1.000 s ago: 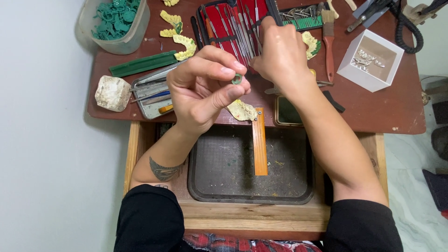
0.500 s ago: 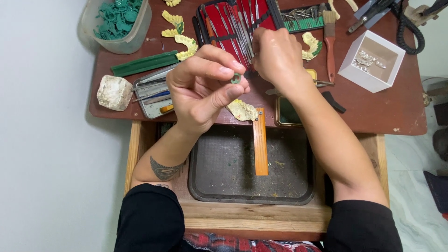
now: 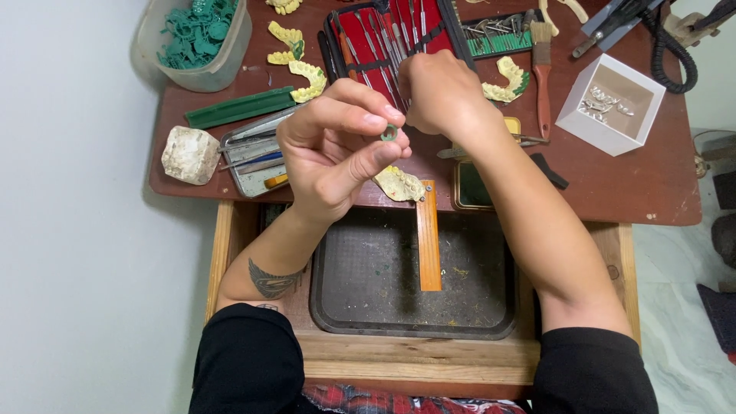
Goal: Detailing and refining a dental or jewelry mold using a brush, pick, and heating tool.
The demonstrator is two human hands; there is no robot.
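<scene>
The left hand [image 3: 337, 153] pinches a small green ring [image 3: 389, 134]; just beside it, the right hand [image 3: 441, 92] is closed, contents hidden.

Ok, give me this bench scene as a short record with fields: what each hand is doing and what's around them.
left hand: pinches a small green ring between thumb and fingertips
right hand: closed, over the red tool case; what it holds is hidden
under hands: yellowish tooth cast at the desk edge, orange wooden peg over the dark tray
left side: tub of green pieces, white stone block
right side: white box, brush
</scene>
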